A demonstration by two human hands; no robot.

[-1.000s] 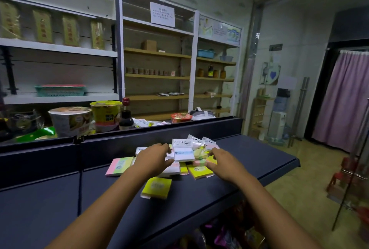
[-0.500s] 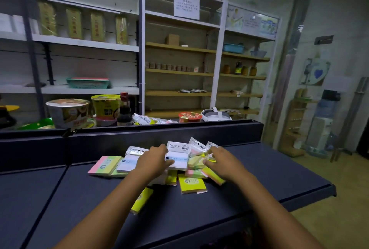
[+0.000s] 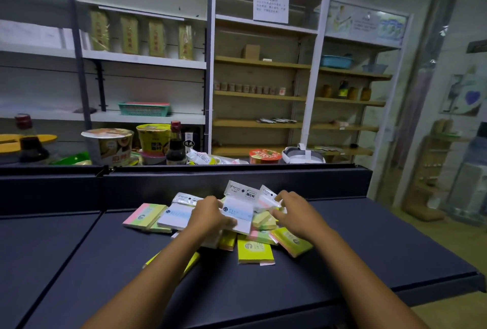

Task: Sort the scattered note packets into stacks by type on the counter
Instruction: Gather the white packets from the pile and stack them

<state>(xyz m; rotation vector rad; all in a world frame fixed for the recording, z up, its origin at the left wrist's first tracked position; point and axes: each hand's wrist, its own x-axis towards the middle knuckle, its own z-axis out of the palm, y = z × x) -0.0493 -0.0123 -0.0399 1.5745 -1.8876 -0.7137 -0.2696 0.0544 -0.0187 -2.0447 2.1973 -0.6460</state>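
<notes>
Head view. Dark blue counter [image 3: 369, 244] fills the lower half of the frame. Note packets lie in a loose, overlapping heap at centre frame, against the counter's raised back wall.

Left hand [image 3: 208, 216]: centre frame, palm down on the heap. Fingers curled round the lower left edge of a white packet with a blue band [image 3: 238, 214], thumb on top; it grips that packet. The packet is tilted, its header card up toward the back wall.

Right hand [image 3: 297, 214]: just right of centre, over the right side of the heap. Fingertips pinch a clear-wrapped white packet with a pink strip [image 3: 267, 199], which touches the right edge of the blue-band packet.

Other packets:
- pink-and-green pad [image 3: 145, 215], left end of the heap, flat.
- second white blue-band packet [image 3: 175, 216], just right of it, partly under the left hand.
- yellow pad [image 3: 254, 251], front of the heap, flat, between the two forearms.
- yellow-and-pink pad [image 3: 292, 241], under the right wrist, tilted.
- yellow pad [image 3: 189, 262], mostly hidden beneath the left forearm.

Behind the counter wall, left of centre: noodle cups [image 3: 108, 145] and a dark sauce bottle [image 3: 176, 145]. Shelving [image 3: 261, 65] across the upper frame.
</notes>
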